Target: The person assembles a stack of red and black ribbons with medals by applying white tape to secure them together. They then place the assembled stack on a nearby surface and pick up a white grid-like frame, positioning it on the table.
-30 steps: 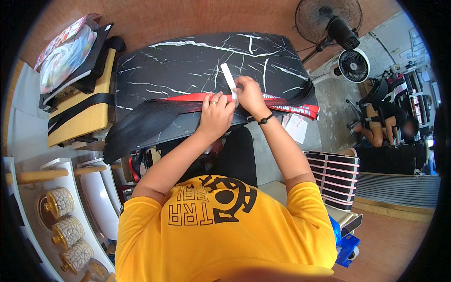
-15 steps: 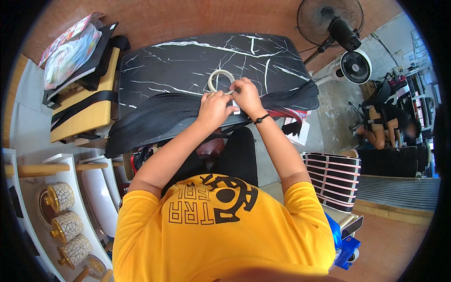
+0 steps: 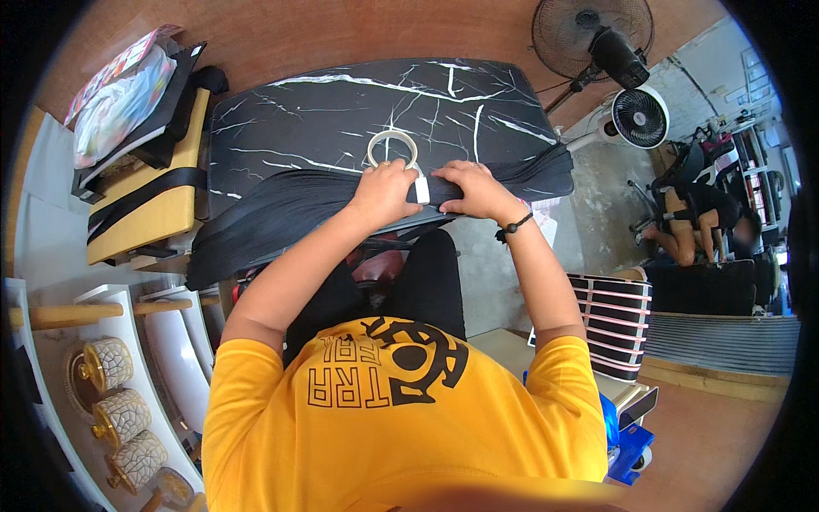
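Bundle (image 3: 281,205) | left hand (image 3: 386,189), right hand (image 3: 479,189) apart, clasped on it | white band (image 3: 422,190) between | tape (image 3: 393,134) just beyond left hand

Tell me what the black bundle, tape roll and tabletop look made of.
Black bundle: probably matte fabric strips, judging by the soft drape and fine lengthwise layers.
Tape roll: paper or plastic, I can't tell which; a pale, smooth-looking ring.
Tabletop: dark, with white marble-like veins; perhaps printed laminate, though stone isn't ruled out.
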Motion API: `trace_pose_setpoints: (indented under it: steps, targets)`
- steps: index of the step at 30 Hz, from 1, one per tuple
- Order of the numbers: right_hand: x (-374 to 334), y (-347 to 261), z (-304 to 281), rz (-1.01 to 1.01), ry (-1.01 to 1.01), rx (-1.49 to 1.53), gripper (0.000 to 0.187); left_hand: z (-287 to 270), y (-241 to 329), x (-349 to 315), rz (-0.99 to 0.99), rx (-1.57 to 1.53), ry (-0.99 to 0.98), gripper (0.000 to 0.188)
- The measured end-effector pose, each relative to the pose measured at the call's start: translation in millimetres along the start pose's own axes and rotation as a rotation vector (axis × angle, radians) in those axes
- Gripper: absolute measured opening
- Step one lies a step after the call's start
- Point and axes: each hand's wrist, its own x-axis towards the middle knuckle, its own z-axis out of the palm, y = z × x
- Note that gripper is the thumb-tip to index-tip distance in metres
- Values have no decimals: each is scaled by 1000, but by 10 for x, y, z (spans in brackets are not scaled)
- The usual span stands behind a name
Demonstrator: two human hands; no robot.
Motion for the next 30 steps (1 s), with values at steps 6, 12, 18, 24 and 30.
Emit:
trace_pose_setpoints:
  steps: [6, 12, 18, 24, 30]
  targets:
    - [-6, -57, -22, -61, 9, -146, 55, 16, -10, 8, 60, 25, -1, 57]
    - [-42, -133, -6, -97, 256, -267, 56, -17, -36, 2, 143, 70, 214, 56]
    - [52, -98, 113, -224, 445, -214, 50, -32, -119, -13, 266, 190, 405, 56]
    - [-48, -107, 337, -257, 499, -292, 43, 153, -104, -206, 260, 160, 479, 52]
    - [-302, -278, 534, -240, 575, -369, 31, 336, -44, -458, 255, 211, 531, 52]
